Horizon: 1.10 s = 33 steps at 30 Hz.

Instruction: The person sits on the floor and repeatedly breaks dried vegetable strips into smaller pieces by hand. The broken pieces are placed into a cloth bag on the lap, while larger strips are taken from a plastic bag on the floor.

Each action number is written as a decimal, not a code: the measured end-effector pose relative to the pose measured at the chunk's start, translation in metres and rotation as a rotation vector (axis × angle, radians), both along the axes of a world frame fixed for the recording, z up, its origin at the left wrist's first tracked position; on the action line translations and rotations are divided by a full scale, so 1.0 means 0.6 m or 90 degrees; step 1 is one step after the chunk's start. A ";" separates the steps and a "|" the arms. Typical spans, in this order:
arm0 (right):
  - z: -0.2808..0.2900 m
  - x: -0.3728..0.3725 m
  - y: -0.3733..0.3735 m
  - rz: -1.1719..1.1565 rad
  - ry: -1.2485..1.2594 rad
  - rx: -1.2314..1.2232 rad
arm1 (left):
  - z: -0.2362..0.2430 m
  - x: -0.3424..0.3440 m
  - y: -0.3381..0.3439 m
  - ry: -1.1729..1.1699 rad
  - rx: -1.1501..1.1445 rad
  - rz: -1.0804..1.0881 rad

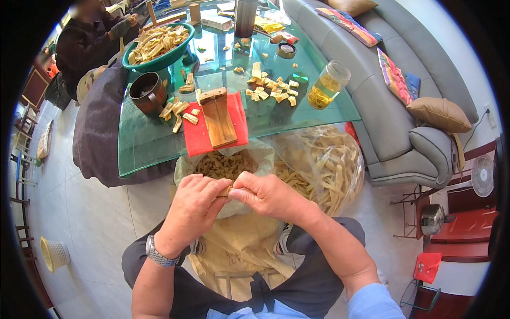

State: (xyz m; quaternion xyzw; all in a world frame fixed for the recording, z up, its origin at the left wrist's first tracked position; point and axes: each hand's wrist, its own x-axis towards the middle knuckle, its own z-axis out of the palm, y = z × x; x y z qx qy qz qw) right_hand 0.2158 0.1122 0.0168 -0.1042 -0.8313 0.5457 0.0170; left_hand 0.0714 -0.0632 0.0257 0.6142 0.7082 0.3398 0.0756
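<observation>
A small tan piece of dried root or bark (225,192) is pinched between my two hands, mostly hidden by the fingers. My left hand (197,201), with a metal watch on its wrist, closes on its left end. My right hand (264,193) grips the other end between thumb and fingers. Below them an open plastic bag (183,167) holds many small brown pieces. Beyond, on the glass table's near edge, a wooden block with a groove (219,122) rests on a red cloth (239,114).
A clear bag of long strips (332,170) stands right of the open bag. On the glass table (281,119) are a dark mug (147,94), a lidless jar of yellow liquid (325,90), cut pieces (276,87) and a green basin (180,48). A grey sofa (366,90) lines the right; another person (79,42) sits far left.
</observation>
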 end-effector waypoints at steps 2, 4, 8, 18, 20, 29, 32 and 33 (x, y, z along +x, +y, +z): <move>-0.026 -0.001 -0.008 0.019 0.057 0.106 | -0.018 0.005 -0.002 0.014 -0.048 0.000; -0.042 -0.008 -0.019 0.050 0.089 0.177 | -0.028 0.005 -0.003 0.018 -0.117 -0.016; -0.046 -0.012 -0.026 0.052 0.142 0.192 | -0.023 0.008 0.001 -0.130 -0.182 0.021; -0.081 0.038 -0.018 0.163 0.160 0.214 | -0.037 0.020 -0.037 -0.269 -0.390 -0.097; -0.068 0.020 -0.013 0.155 0.196 0.231 | -0.029 0.014 -0.023 -0.271 -0.362 -0.066; -0.055 0.054 -0.025 0.223 0.132 0.144 | -0.030 -0.020 -0.081 -0.366 -0.414 -0.198; -0.056 0.060 -0.028 0.230 0.136 0.130 | -0.040 -0.028 -0.089 -0.337 -0.444 -0.153; -0.054 0.060 -0.028 0.225 0.144 0.154 | -0.042 -0.028 -0.089 -0.326 -0.453 -0.137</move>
